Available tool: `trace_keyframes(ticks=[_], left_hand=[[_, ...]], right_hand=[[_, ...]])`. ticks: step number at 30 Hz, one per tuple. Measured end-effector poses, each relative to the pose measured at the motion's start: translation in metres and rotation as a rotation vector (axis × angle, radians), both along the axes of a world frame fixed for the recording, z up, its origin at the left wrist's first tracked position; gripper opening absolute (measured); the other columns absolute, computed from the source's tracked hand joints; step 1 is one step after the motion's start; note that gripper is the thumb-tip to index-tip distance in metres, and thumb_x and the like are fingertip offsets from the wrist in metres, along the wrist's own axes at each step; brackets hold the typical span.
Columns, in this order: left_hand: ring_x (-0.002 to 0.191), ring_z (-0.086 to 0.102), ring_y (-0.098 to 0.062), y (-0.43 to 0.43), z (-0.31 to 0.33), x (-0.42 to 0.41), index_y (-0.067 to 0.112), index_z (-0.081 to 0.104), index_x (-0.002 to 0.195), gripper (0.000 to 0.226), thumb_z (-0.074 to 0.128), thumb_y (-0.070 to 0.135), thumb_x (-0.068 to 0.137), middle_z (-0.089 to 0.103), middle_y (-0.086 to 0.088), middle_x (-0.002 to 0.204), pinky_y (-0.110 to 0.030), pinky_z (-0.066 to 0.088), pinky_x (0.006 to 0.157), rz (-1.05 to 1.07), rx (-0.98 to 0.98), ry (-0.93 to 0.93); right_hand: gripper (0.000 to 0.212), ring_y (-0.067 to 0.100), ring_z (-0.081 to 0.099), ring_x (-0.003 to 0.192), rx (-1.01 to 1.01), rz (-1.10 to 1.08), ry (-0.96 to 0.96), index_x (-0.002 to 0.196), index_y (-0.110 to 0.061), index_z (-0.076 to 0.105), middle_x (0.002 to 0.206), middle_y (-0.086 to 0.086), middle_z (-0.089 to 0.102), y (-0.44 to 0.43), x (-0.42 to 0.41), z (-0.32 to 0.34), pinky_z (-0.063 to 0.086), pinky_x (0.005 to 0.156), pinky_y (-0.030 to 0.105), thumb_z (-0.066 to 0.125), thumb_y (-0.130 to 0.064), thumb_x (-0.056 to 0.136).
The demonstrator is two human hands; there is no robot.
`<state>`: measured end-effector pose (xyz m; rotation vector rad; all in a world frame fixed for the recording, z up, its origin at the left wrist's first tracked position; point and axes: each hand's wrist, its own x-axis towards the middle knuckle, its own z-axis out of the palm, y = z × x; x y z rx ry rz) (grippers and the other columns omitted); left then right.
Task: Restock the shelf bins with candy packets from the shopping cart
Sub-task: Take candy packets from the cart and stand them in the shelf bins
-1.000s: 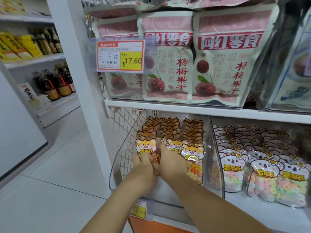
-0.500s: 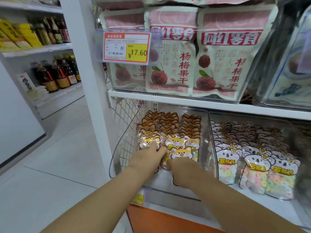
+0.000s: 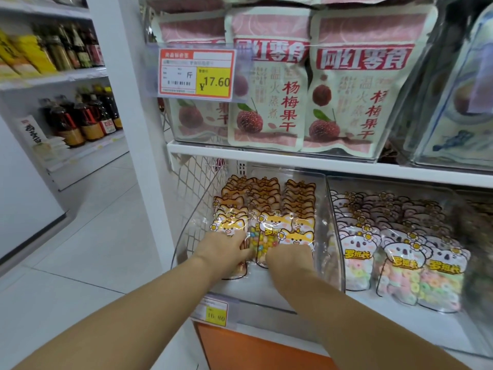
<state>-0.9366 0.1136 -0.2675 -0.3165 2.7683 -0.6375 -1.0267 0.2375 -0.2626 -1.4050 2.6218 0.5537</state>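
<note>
I'm resting left grip (image 3: 224, 247) and right grip (image 3: 289, 259) on front candy packets (image 3: 269, 228) in clear bin (image 3: 253, 288), packets standing upright facing me, fingers hidden, can't tell their hold, bare bin floor lying nearer me.

Illumination is bright, even and diffuse, falling from overhead beyond the frame, with no hard shadows. Soft shade lies beneath the white shelf (image 3: 293, 160), over the rear of the clear bins (image 3: 326, 209). Pale glare streaks the bin walls and the price tag holder (image 3: 196, 73) at upper centre. Focus is sharpest mid-frame. The bottles (image 3: 80, 118) at left are soft, and the right edge is smeared. Wide-angle distortion tilts the white post (image 3: 128, 102) and bows the shelf lines. The forearms (image 3: 133, 316) at the bottom are slightly blurred.
</note>
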Motion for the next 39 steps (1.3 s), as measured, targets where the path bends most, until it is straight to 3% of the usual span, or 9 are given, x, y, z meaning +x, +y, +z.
trace_keyframes(ticks=[3, 9, 12, 16, 19, 21, 28, 32, 39], left_hand=[[0.111, 0.055, -0.036, 0.0, 0.002, -0.002, 0.038, 0.027, 0.149, 0.05, 0.043, 0.029, 0.103, 0.036, -0.014, 0.137, -0.038, 0.038, 0.074, -0.006, -0.077, -0.007], [0.11, 0.056, -0.034, 0.003, 0.003, -0.001, 0.031, 0.025, 0.151, 0.054, 0.047, 0.024, 0.101, 0.033, -0.016, 0.138, -0.041, 0.043, 0.084, 0.016, -0.152, -0.039], [0.107, 0.059, -0.033, 0.006, 0.005, 0.0, 0.031, 0.028, 0.15, 0.053, 0.045, 0.018, 0.101, 0.032, -0.014, 0.141, -0.037, 0.041, 0.075, 0.068, -0.045, -0.001], [0.113, 0.054, -0.035, 0.003, -0.001, 0.011, 0.039, 0.024, 0.154, 0.058, 0.042, 0.018, 0.103, 0.029, -0.009, 0.144, -0.033, 0.034, 0.074, 0.188, 0.259, 0.136], [0.114, 0.05, -0.031, 0.002, -0.006, 0.019, 0.043, 0.018, 0.155, 0.071, 0.051, 0.016, 0.098, 0.025, -0.005, 0.138, -0.033, 0.041, 0.079, 0.215, 0.4, 0.176], [0.112, 0.051, -0.031, 0.003, -0.007, 0.019, 0.045, 0.016, 0.154, 0.074, 0.055, 0.02, 0.097, 0.023, -0.006, 0.138, -0.036, 0.046, 0.084, 0.198, 0.404, 0.171], [0.112, 0.053, -0.036, 0.011, 0.0, 0.003, 0.048, -0.003, 0.155, 0.074, 0.041, 0.017, 0.104, 0.011, -0.019, 0.156, -0.037, 0.043, 0.074, 0.059, 0.118, 0.029], [0.095, 0.058, -0.032, 0.007, -0.004, -0.005, 0.056, -0.02, 0.146, 0.081, 0.04, 0.02, 0.105, 0.022, -0.016, 0.145, -0.037, 0.043, 0.064, 0.06, 0.07, 0.022], [0.103, 0.056, -0.03, 0.008, -0.004, -0.007, 0.05, -0.013, 0.152, 0.075, 0.038, 0.02, 0.106, 0.018, -0.015, 0.149, -0.035, 0.046, 0.07, 0.091, 0.017, -0.043]], right_hand=[[0.033, 0.026, 0.057, 0.117, -0.024, 0.037, 0.024, 0.128, -0.021, 0.051, 0.121, 0.0, 0.063, 0.011, 0.003, 0.0, 0.037, 0.099, 0.041, 0.052, -0.013, 0.096], [0.085, 0.037, 0.055, 0.114, -0.062, -0.004, 0.046, 0.152, -0.009, 0.011, 0.126, 0.011, 0.058, 0.022, 0.006, -0.009, 0.042, 0.098, 0.051, 0.064, -0.015, 0.086], [0.1, 0.035, 0.059, 0.108, -0.072, -0.021, 0.047, 0.155, -0.006, -0.016, 0.119, 0.011, 0.062, 0.021, 0.002, -0.012, 0.043, 0.098, 0.052, 0.059, -0.021, 0.091], [0.099, 0.036, 0.059, 0.108, 0.011, -0.013, 0.031, 0.153, -0.009, -0.024, 0.114, 0.008, 0.065, 0.018, 0.004, -0.012, 0.038, 0.103, 0.06, 0.055, -0.019, 0.093], [0.102, 0.039, 0.053, 0.119, 0.027, -0.048, -0.036, 0.152, -0.02, -0.027, 0.13, 0.008, 0.059, 0.012, 0.002, -0.018, 0.033, 0.105, 0.063, 0.056, -0.026, 0.095], [0.099, 0.035, 0.055, 0.117, 0.016, -0.017, -0.02, 0.153, -0.022, -0.026, 0.128, 0.006, 0.061, 0.009, -0.001, -0.022, 0.035, 0.104, 0.054, 0.055, -0.028, 0.095], [0.098, 0.029, 0.059, 0.111, -0.027, 0.09, 0.03, 0.156, -0.013, -0.017, 0.119, 0.004, 0.065, 0.013, -0.002, -0.018, 0.037, 0.091, 0.041, 0.059, -0.031, 0.095], [0.093, 0.035, 0.054, 0.124, 0.022, 0.081, 0.09, 0.156, -0.005, -0.01, 0.125, 0.008, 0.064, 0.018, 0.002, -0.009, 0.032, 0.107, 0.044, 0.055, -0.033, 0.097], [0.083, 0.034, 0.055, 0.119, 0.032, 0.222, 0.06, 0.157, -0.026, -0.002, 0.132, 0.009, 0.057, 0.026, -0.003, -0.004, 0.037, 0.099, 0.044, 0.056, -0.025, 0.097]])
